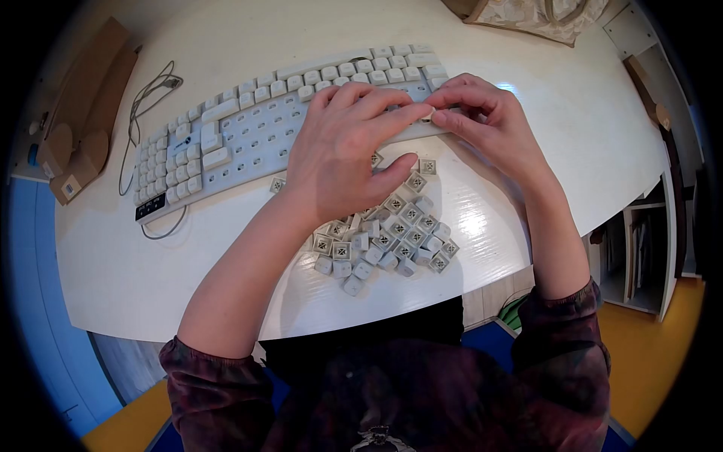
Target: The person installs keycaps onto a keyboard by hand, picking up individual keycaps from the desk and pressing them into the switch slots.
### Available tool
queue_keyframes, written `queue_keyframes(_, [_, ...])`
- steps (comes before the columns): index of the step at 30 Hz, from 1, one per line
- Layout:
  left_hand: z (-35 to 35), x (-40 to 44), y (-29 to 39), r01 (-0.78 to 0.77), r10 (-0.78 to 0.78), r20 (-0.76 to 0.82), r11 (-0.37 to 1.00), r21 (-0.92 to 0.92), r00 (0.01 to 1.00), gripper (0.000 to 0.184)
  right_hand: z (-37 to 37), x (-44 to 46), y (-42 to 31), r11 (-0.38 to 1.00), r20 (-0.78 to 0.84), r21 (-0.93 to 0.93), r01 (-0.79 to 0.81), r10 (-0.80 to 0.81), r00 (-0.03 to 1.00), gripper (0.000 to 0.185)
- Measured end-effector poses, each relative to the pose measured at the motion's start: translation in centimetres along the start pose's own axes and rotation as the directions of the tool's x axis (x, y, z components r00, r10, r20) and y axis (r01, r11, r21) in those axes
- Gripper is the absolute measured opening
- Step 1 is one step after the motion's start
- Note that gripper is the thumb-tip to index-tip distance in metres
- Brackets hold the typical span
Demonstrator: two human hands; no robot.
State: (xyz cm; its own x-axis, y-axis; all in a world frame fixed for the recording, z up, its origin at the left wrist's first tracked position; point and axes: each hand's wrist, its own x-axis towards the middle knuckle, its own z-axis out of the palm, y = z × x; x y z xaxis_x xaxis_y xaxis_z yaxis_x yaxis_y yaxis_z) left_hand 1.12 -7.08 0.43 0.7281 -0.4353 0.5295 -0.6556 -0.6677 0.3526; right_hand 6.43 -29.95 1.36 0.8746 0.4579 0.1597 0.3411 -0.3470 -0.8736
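Observation:
A white keyboard (260,124) lies slantwise on the table, with part of its keycaps off and bare switch positions showing in the middle. My left hand (343,143) rests over its right part, fingers spread, the index fingertip near my right fingers. Thumb and index finger of my right hand (482,113) are pinched on a small light keycap (428,115) at the keyboard's near right edge. Loose keycaps (399,233), many upside down, are heaped on the table below my left hand, which hides some of them.
The white table (218,279) has a curved near edge. A coiled cable (139,105) lies left of the keyboard. Brown cardboard pieces (90,120) stand at the far left, and a patterned bag (527,15) sits at the back right. Open shelves (640,248) are at right.

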Motion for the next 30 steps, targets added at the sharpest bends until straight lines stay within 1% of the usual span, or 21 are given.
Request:
queue_keyframes(11, [-0.12,0.04,0.05,0.008,-0.008,0.009,1.000,-0.019,1.000,0.048,-0.03,-0.14,-0.51,0.997,-0.003,-0.074,0.035,-0.036,0.999,0.017])
queue_keyframes(20, [0.12,0.09,0.18,-0.013,0.013,-0.014,1.000,0.003,1.000,0.043,0.16,-0.33,-0.36,0.978,-0.028,-0.140,0.155,-0.161,0.987,0.017])
queue_keyframes(26, [0.13,0.15,0.17,-0.016,0.016,-0.016,1.000,-0.001,1.000,0.043,0.17,-0.42,-0.36,0.971,-0.024,-0.165,0.173,-0.179,0.984,0.018])
queue_keyframes(30, [-0.05,0.12,0.20,-0.023,0.023,-0.008,1.000,-0.002,1.000,0.043,0.05,-0.44,-0.41,0.980,-0.013,-0.141,0.138,-0.141,0.990,0.018])
